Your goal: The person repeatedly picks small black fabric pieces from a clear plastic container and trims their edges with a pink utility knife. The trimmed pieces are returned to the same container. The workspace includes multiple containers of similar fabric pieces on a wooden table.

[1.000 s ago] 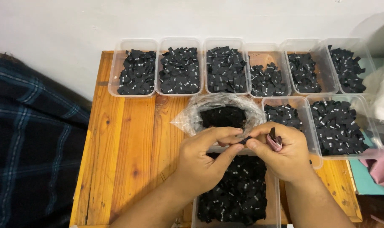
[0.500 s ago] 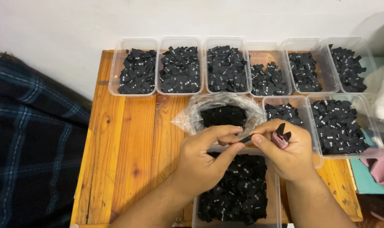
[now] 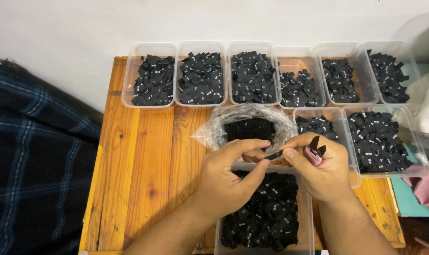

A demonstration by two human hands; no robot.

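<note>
Black label strip (image 3: 274, 155), small and narrow, is pinched between the 2 hands just above the near clear tub (image 3: 305, 222), which is heaped with small black fabric labels (image 3: 266, 212). The left hand (image 3: 226, 182) closes its thumb and fingers on the strip's left end; the right hand (image 3: 320, 170) pinches the right end with thumb and forefinger, and also grips a small pink-handled snipper (image 3: 313, 152) with dark blades pointing up against its palm. Both hands hover over the far edge of that tub.

Just behind the hands lies an open clear plastic bag (image 3: 214, 130) with more black labels inside. Along the wall side of the wooden worktop (image 3: 143, 160) stand 6 clear tubs in a row (image 3: 150, 47), each holding black labels, and 2 more tubs (image 3: 339, 113) sit to the right of the bag. A dark plaid cloth (image 3: 35, 156) lies left of the worktop, and pink fabric (image 3: 424, 184) shows at the right edge.
</note>
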